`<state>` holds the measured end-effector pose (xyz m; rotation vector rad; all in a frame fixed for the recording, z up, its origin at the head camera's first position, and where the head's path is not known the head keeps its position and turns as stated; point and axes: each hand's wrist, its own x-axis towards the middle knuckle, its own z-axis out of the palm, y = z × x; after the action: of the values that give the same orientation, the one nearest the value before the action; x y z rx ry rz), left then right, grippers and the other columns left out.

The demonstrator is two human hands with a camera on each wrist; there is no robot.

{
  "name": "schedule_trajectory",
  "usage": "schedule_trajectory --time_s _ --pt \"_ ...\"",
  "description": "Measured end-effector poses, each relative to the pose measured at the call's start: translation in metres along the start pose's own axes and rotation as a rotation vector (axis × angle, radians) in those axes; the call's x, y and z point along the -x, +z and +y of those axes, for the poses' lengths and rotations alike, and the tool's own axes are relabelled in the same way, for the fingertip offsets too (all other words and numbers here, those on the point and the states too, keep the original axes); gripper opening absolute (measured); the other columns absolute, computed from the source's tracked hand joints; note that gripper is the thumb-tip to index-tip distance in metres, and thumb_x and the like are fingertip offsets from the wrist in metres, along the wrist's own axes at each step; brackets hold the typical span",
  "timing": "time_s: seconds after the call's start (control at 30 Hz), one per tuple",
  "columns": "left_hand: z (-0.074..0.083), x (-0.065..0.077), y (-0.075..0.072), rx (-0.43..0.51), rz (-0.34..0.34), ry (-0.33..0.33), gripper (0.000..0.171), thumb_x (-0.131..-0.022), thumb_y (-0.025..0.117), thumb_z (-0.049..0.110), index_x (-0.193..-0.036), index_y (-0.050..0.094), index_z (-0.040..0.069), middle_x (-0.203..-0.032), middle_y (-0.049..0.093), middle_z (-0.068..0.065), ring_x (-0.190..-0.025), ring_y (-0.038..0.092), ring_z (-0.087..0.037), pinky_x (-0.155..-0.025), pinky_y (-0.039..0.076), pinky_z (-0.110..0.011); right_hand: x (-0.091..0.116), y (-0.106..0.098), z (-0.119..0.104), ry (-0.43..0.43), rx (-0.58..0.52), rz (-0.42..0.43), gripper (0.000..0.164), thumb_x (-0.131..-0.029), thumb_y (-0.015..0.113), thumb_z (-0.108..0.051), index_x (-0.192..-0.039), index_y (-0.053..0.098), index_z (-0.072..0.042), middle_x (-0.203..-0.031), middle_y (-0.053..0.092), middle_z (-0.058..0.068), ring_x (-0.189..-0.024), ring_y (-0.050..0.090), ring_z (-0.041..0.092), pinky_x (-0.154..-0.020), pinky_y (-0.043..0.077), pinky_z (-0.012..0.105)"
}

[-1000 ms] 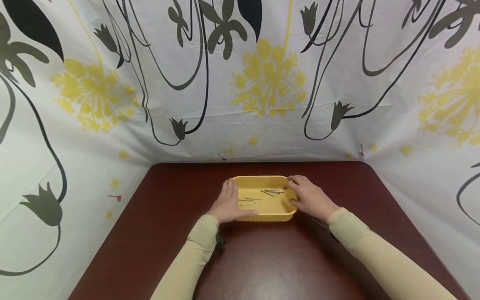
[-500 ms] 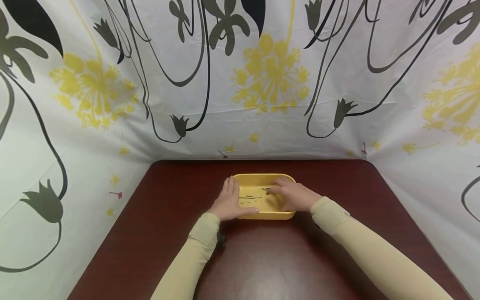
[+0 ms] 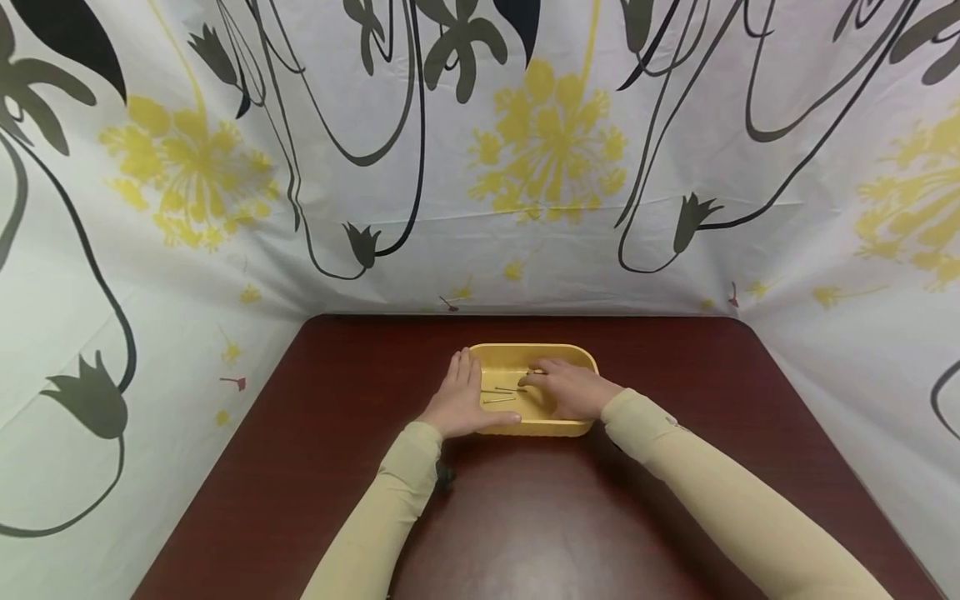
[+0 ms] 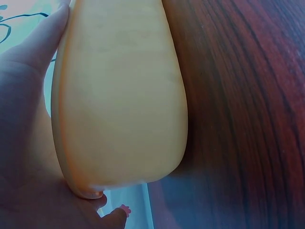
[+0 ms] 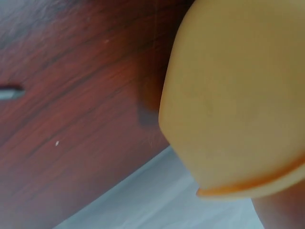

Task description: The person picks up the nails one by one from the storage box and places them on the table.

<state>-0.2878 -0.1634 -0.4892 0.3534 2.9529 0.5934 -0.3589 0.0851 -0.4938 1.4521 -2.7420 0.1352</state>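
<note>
A yellow plastic tray (image 3: 537, 353) stands on the dark red-brown table, with several thin nails (image 3: 498, 400) lying at its left side. My left hand (image 3: 461, 404) rests over the tray's left end, fingers straight toward the far corner and thumb stretched along the front rim. In the left wrist view, the tray's outer wall (image 4: 124, 95) fills the middle. My right hand (image 3: 573, 389) reaches inside the right half, fingertips low over more nails, which it mostly covers. I cannot tell whether it pinches one. The right wrist view shows mainly the tray's outside (image 5: 233, 95).
A slim metal rod tip (image 5: 9, 93) lies on the table right of the tray, in the right wrist view. Patterned white cloth (image 3: 547, 275) hangs behind and along both sides of the table (image 3: 360, 383). A small dark object (image 3: 445, 476) shows beside the left forearm.
My right hand has moved left from the tray's right rim into the tray, over the right-hand nails. My left hand stays on the left end.
</note>
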Motion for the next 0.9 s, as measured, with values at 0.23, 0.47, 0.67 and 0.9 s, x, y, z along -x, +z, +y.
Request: schedule_trajectory --time_s 0.23,0.47,0.67,0.9 --pt "0.0 -0.001 -0.001 -0.007 0.007 0.008 0.141 -0.069 0.052 0.094 -0.16 0.001 -0.001 -0.166 -0.015 -0.015 -0.153 -0.011 -0.031 -0.121 0.014 -0.042 -0.009 0.005 -0.006 0.012 -0.012 -0.034 0.063 -0.08 0.083 -0.038 -0.136 0.062 -0.018 -0.135 0.055 0.013 -0.121 0.054 0.032 -0.097 0.048 0.047" --pt "-0.001 -0.001 0.002 0.002 0.012 0.013 0.14 -0.069 0.054 0.093 -0.16 0.003 0.0 -0.166 -0.014 -0.015 -0.153 -0.011 -0.032 -0.12 0.015 -0.044 -0.018 0.003 -0.015 0.023 -0.039 -0.057 0.065 -0.086 0.075 -0.051 -0.139 0.06 -0.016 -0.136 0.055 0.011 -0.125 0.053 0.032 -0.097 0.049 0.051" --pt "0.0 -0.002 0.002 -0.011 0.011 0.018 0.141 -0.069 0.052 0.094 -0.16 0.002 -0.001 -0.165 -0.015 -0.016 -0.152 -0.011 -0.032 -0.121 0.013 -0.042 -0.029 0.012 -0.018 -0.002 -0.013 -0.044 0.068 -0.086 0.074 -0.052 -0.14 0.059 -0.014 -0.136 0.054 0.011 -0.127 0.052 0.033 -0.101 0.046 0.05" --pt "-0.001 -0.002 0.003 0.012 0.015 0.016 0.141 -0.068 0.053 0.094 -0.16 0.001 0.001 -0.166 -0.016 -0.014 -0.152 -0.014 -0.029 -0.121 0.014 -0.043 -0.041 0.018 -0.022 0.0 0.021 -0.046 0.068 -0.087 0.071 -0.055 -0.141 0.058 -0.015 -0.135 0.054 0.008 -0.126 0.051 0.031 -0.102 0.045 0.05"
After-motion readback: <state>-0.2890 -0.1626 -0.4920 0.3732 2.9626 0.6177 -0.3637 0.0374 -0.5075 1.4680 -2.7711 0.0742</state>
